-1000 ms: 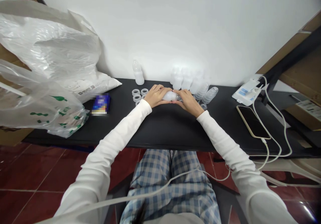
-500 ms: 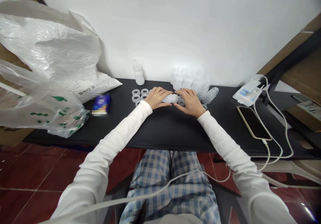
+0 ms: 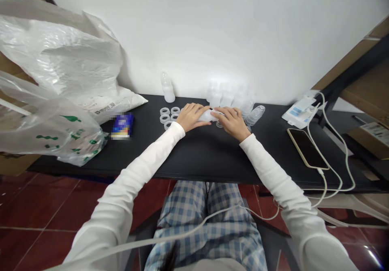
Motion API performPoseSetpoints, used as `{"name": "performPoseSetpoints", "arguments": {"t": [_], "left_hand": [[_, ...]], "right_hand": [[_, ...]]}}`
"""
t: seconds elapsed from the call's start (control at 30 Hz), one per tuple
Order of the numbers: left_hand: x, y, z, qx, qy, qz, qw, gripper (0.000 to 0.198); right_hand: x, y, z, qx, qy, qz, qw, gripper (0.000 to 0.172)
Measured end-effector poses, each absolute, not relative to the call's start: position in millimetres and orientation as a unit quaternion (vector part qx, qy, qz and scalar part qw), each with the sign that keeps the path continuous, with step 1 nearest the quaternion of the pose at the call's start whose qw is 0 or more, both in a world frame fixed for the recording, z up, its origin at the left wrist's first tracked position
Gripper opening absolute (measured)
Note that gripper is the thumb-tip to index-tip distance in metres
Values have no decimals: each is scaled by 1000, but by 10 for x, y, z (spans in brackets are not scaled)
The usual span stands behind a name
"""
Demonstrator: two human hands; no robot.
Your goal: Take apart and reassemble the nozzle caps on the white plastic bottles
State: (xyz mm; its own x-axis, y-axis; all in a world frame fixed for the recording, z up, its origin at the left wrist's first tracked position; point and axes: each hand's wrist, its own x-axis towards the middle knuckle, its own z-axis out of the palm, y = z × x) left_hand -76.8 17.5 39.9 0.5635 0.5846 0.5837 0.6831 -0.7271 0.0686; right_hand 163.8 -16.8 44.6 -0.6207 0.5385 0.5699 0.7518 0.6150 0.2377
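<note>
Left hand point(image 3: 191, 117) holds the white bottle point(image 3: 206, 116) against right hand point(image 3: 233, 122).

A plain room serving as a small work corner; home or stockroom, it is hard to tell. A black table point(image 3: 197, 157) stands along a white wall point(image 3: 194, 32) at twelve o'clock, with several alike bottles point(image 3: 215, 99) between one and two. A bulging plastic sack point(image 3: 73, 56) fills ten, a cardboard box point(image 3: 370, 84) and black frame point(image 3: 355, 66) sit near three, red floor tiles point(image 3: 30, 206) show at eight, and checked trousers point(image 3: 209, 226) at six look homely.
</note>
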Motion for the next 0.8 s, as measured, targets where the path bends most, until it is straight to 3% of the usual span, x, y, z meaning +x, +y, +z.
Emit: {"name": "performPoseSetpoints", "arguments": {"t": [0.2, 0.3, 0.37, 0.47, 0.57, 0.8], "left_hand": [[-726, 123, 466, -889, -345, -286, -88, 66], [-766, 142, 473, -863, -359, -259, -243, 60], [-783, 179, 450, -829, -383, -283, -293, 56], [-743, 234, 411, -766, -448, -386, -252, 49], [-627, 280, 380, -712, -509, -443, -195, 50], [-296, 553, 241, -641, -556, -476, -231, 47]], "right_hand": [[1798, -51, 253, -275, -856, -345, 271, 27], [1959, 60, 203, -363, -802, -332, 339, 25], [2074, 126, 213, -442, -731, -317, 412, 27], [2189, 175, 271, -498, -673, -298, 459, 26], [2192, 159, 334, -518, -660, -293, 458, 39], [2010, 75, 402, -537, -677, -244, 441, 57]]}}
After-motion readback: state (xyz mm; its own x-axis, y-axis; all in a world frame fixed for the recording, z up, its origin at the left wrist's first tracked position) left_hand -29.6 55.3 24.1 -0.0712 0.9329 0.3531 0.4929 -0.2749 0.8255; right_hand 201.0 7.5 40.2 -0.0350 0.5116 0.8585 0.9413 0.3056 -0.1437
